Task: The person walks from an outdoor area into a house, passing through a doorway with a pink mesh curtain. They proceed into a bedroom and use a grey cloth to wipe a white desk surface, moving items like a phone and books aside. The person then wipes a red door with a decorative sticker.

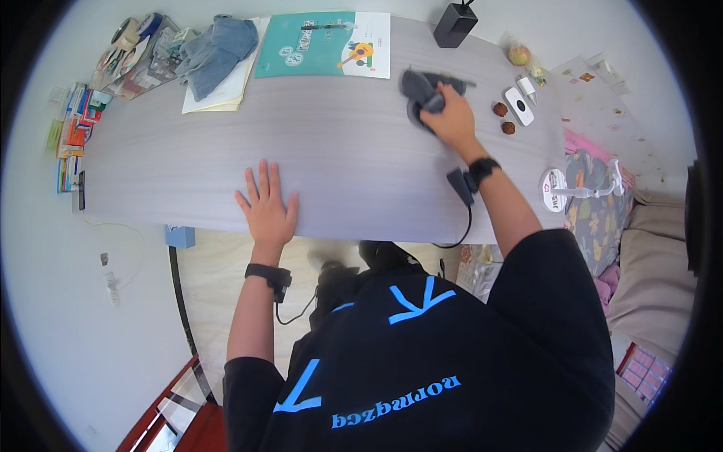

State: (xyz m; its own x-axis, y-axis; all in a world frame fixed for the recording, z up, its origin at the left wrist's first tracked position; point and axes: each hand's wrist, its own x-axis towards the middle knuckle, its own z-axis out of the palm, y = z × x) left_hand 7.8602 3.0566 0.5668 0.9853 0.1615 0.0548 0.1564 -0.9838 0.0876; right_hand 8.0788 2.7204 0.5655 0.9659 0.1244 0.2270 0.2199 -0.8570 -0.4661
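Observation:
My right hand [456, 121] is closed on a dark grey object [419, 85] with rounded parts, which looks like over-ear headphones; motion blur hides its detail. A flat dark piece [449, 80] lies just behind it, and I cannot tell whether the two are joined. Near the front edge of the grey wood-grain desk [350, 147], my left hand [268, 212] rests palm down with its fingers apart and nothing in it. Two brown walnut-like balls [500, 109] sit to the right of my right hand, beside a white pocket device [519, 106] and a white charger plug [527, 89].
Along the back are a clear bin [135, 65], a blue cloth [217, 56] on papers, a teal book [333, 48] with a pen [330, 26], a black box [455, 25] and a bagged apple [518, 55]. Boxes [73, 133] line the left; a white stand [554, 190] is right.

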